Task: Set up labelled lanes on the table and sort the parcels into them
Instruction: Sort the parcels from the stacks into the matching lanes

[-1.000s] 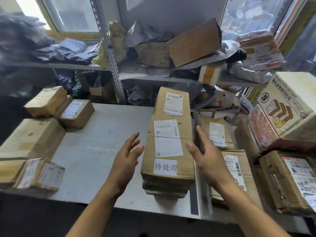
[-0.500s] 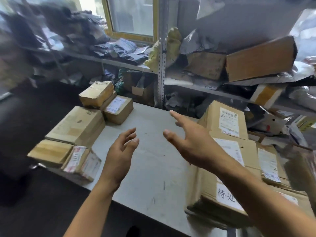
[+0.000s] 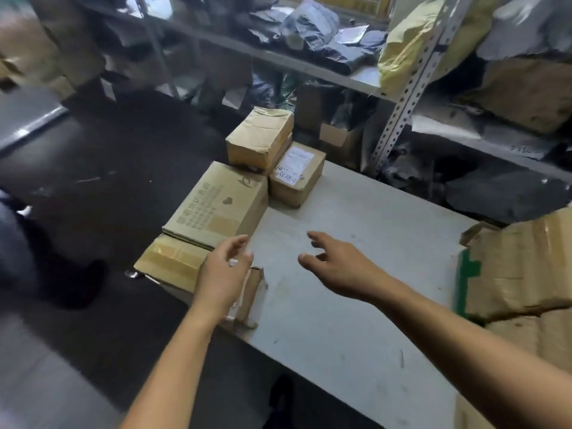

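Both hands spread and empty: left hand (image 3: 224, 274) over the small parcel (image 3: 252, 297) at the table (image 3: 340, 305) edge, right hand (image 3: 335, 267) above bare tabletop. I judge both positioned to lift it; other boxes (image 3: 219, 205) lie stacked behind

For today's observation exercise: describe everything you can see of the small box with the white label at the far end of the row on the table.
The small labelled box is plain brown cardboard, closed, lying flat on the grey table. A white shipping label with handwriting along its near edge covers much of its top. It sits beside a taped box stack and the large printed carton. Neither hand touches it.
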Available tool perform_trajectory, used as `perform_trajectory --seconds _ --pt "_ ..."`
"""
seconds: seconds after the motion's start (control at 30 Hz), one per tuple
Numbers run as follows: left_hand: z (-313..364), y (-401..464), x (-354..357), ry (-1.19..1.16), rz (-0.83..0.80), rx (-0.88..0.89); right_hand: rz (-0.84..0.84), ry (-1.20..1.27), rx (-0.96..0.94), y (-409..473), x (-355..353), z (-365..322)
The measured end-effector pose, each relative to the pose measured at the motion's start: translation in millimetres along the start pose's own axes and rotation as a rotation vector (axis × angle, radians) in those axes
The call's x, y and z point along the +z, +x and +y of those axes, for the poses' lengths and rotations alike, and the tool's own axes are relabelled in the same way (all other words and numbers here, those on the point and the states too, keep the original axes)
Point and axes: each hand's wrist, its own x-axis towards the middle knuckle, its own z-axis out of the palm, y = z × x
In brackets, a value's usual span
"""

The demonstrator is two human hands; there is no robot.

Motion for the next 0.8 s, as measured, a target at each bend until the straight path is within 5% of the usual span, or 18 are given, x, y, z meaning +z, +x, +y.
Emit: perform_trajectory --seconds 0.17,0.3,0.6,0.8 --pt "-47 -9 8 0.557 -0.119 0.076 -0.154 -0.055 0.062 30 70 -3" --pt "-62 -19 20 0.817 -0.068 0.171 -0.194 -0.024 0.103 36 93 -1" --pt "-62 -11 17 0.568 -0.054 0.096 -0.185 0.2 0.129 35 107 0" --pt "-68 -7 5 0.198 -0.075 -0.163 -0.147 0.43 0.167 33 114 6"
